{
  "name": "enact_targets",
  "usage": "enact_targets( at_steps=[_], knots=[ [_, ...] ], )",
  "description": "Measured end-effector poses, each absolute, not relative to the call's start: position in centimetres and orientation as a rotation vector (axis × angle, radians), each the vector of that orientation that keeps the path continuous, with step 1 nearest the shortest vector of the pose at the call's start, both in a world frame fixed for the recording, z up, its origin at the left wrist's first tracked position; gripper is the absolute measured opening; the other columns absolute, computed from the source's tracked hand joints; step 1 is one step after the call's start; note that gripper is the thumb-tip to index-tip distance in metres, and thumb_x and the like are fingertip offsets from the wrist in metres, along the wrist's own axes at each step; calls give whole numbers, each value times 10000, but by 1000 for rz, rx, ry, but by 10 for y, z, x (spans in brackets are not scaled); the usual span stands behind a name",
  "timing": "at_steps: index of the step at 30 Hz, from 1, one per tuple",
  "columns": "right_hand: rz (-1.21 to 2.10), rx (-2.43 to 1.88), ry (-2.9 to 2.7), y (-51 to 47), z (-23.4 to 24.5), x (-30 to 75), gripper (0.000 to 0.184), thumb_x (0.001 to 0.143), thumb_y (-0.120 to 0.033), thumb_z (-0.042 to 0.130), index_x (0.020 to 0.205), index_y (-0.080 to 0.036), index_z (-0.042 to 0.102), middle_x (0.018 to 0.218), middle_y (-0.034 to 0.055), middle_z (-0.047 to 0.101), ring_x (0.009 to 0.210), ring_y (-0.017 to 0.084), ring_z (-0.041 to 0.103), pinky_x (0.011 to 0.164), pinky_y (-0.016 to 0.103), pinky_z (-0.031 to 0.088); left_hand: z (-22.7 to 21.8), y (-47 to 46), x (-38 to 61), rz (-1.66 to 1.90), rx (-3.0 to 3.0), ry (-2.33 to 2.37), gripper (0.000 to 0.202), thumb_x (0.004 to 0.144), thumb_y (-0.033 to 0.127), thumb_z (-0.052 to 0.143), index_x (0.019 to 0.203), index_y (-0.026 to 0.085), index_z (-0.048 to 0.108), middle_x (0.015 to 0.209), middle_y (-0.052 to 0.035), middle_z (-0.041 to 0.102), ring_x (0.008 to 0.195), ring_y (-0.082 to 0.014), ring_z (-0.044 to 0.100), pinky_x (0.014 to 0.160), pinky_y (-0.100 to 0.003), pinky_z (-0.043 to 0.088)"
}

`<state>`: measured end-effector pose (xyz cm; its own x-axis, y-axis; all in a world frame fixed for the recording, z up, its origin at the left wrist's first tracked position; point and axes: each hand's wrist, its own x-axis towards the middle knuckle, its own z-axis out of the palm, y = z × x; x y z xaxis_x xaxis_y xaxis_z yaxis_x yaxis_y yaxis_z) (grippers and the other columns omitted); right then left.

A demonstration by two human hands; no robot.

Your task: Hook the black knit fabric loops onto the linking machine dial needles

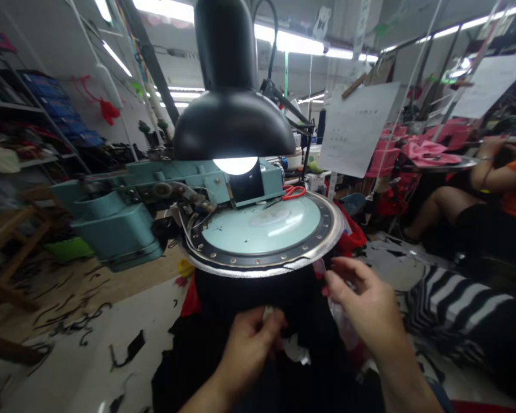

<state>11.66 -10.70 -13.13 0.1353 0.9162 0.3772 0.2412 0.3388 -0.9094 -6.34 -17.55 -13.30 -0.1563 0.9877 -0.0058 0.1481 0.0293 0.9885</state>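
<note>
Black knitted fabric [245, 298] hung below the round linking-machine dial [262, 226], its folds too dark to make out; the left hand [247, 350] pinched a pale scrap [268, 314], the right hand [365, 301] apart, open near the rim

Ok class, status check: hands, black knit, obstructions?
Left hand pinching white scrap at black knit fabric; right hand open beside it; teal linking-machine dial just beyond.
</note>
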Motion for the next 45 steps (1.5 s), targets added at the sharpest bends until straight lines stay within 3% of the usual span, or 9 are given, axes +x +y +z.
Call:
enact_targets(
  at_steps=[4, 6, 10, 14, 16, 25, 29, 37, 45],
  knots=[
    [831, -1118, -1611, -99, -170, 128, 213, 747, -243, 689, 928, -162, 768, 869, 93, 782, 806, 265, 739, 734, 367, 598, -72, -191, -96, 1266, 1873, 1537, 177, 684, 400, 813, 694, 227, 778, 503, -14, 618, 425, -123, 514, 438, -203, 377],
    [798, -1173, -1543, -96, -179, 137, 149, 750, -243, 667, 829, -152, 755, 779, 85, 767, 728, 258, 724, 644, 338, 584, -29, -173, -103, 1336, 2074, 1575, 222, 722, 428, 772, 677, 210, 774, 575, -13, 662, 481, -122, 548, 510, -210, 405],
    [878, -1127, -1498, -91, -171, 158, 194, 769, -345, 745, 729, -174, 665, 623, -3, 657, 568, 178, 630, 500, 250, 499, 21, -103, -97, 726, 2267, 1502, 328, 646, 469, 806, 643, 145, 753, 607, -5, 638, 586, -137, 577, 597, -215, 398],
    [714, -894, -1719, -86, -139, 165, 106, 859, -271, 681, 876, -217, 772, 833, 30, 713, 772, 183, 686, 705, 272, 549, 14, -67, -85, 582, 2300, 1340, 237, 636, 393, 824, 601, 185, 714, 676, -1, 637, 640, -158, 575, 654, -222, 418],
    [693, -701, -1759, -84, -121, 161, 230, 912, -179, 571, 946, -252, 787, 948, 37, 738, 869, 178, 700, 768, 271, 548, 7, -66, -84, 565, 2359, 1296, 221, 661, 387, 804, 609, 197, 704, 703, 0, 623, 664, -161, 566, 673, -221, 416],
    [571, -587, -1732, -84, -96, 133, 88, 840, -165, 734, 891, -227, 771, 717, -27, 716, 639, 113, 644, 618, 202, 496, 8, -69, -86, 350, 2484, 1296, 400, 683, 556, 770, 656, 178, 645, 765, 2, 568, 717, -152, 520, 629, -218, 354],
    [543, -739, -1604, -75, -99, 139, 85, 801, -146, 743, 816, -230, 737, 749, -43, 716, 689, 114, 657, 689, 191, 520, 12, -67, -77, 278, 2511, 1312, 307, 816, 448, 636, 680, 173, 652, 768, 0, 564, 690, -138, 524, 641, -234, 373],
    [687, -794, -1602, -54, -99, 152, 35, 782, -170, 719, 778, -202, 732, 675, -37, 685, 605, 108, 604, 580, 193, 482, 12, -53, -55, 229, 2514, 1341, 247, 776, 386, 618, 646, 177, 608, 720, 13, 549, 639, -127, 494, 603, -239, 357],
    [687, -730, -1636, -36, -96, 164, 23, 783, -162, 727, 785, -184, 721, 730, -16, 702, 668, 116, 622, 637, 205, 486, 13, -47, -46, 240, 2460, 1367, 238, 766, 369, 622, 628, 178, 586, 722, 15, 539, 643, -130, 509, 618, -240, 371]
  ],
)
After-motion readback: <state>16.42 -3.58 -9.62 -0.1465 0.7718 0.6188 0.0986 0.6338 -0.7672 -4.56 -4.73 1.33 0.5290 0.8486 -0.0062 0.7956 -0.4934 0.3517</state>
